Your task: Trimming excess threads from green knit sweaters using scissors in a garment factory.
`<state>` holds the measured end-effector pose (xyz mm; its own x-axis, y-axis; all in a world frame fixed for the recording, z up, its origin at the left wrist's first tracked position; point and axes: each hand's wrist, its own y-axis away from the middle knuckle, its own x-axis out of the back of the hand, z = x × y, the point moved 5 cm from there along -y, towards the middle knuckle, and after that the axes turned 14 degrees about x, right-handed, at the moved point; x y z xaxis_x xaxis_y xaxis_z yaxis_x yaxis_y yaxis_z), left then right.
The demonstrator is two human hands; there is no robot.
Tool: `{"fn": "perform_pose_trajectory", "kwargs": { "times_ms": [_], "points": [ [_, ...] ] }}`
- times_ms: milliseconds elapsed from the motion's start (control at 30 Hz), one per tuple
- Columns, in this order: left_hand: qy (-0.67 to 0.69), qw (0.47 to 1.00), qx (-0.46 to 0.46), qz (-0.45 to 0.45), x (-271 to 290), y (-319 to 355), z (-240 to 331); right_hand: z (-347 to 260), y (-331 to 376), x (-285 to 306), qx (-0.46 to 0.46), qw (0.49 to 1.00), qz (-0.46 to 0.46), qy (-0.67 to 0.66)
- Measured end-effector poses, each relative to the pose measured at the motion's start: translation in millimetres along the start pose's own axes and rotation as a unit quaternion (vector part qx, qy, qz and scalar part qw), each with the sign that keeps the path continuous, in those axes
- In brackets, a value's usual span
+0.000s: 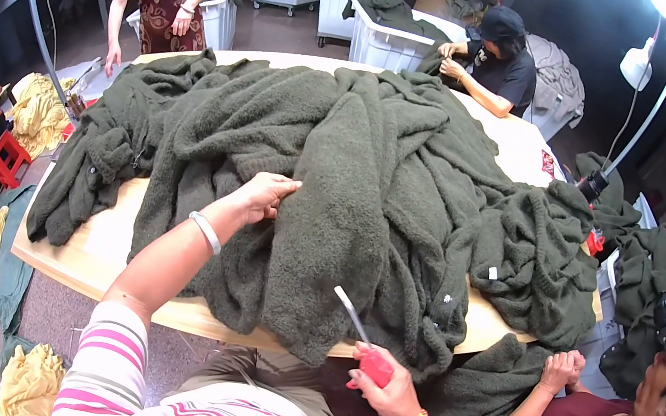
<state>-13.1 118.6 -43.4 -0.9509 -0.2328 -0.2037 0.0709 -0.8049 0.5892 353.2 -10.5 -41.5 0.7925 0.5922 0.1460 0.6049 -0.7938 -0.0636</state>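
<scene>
My left hand (263, 196) pinches the left edge of a dark green fuzzy knit garment (341, 209), which lies mid-table on a heap and droops over the near edge. My right hand (392, 394) is closed around the handle of a red-handled tool (374, 365); its slim pale tip points up and left over the cloth, though I can't tell whether it touches. To work well here, I'd draw the edge flat and taut with my left fingers, bring the tip in at a shallow angle so it doesn't snag the pile, and support the drooping part so its weight doesn't pull. Toward the table's (81, 265) right end, a bunched knit garment (531, 259) shows a white tag (492, 273); I'd leave it aside. Beyond the far edge, a co-worker in black (502, 69) handles more dark green cloth.
</scene>
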Motion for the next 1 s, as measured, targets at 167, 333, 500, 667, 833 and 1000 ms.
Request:
{"fn": "perform_pose_trajectory", "kwargs": {
  "times_ms": [167, 333, 500, 667, 833, 1000],
  "points": [
    [-0.021, 0.996, -0.088, 0.013, -1.9, -7.8, 11.9, 23.6, -14.1, -7.6, 0.087, 0.994, 0.039, 0.053],
    [-0.005, 0.990, -0.136, 0.039, 10.9, 6.4, 28.9, 23.7, -31.2, -20.3, 0.040, 0.996, 0.042, -0.063],
    [0.080, 0.980, -0.184, 0.020, 29.0, 43.1, 61.8, 16.6, -52.3, -33.7, -0.005, 0.996, -0.015, -0.083],
    [0.133, 0.918, -0.374, 0.000, 42.3, 89.3, 138.6, 0.4, -66.7, -43.9, 0.019, 0.993, -0.033, -0.112],
    [0.146, 0.848, -0.509, 0.012, -32.9, 140.4, 200.3, -7.3, -63.5, -35.4, 0.037, 0.996, -0.018, -0.075],
    [-0.302, 0.835, -0.402, -0.225, -144.2, 92.1, 127.2, 4.9, -35.0, -5.7, -0.015, 0.996, 0.058, -0.065]
  ]
}}
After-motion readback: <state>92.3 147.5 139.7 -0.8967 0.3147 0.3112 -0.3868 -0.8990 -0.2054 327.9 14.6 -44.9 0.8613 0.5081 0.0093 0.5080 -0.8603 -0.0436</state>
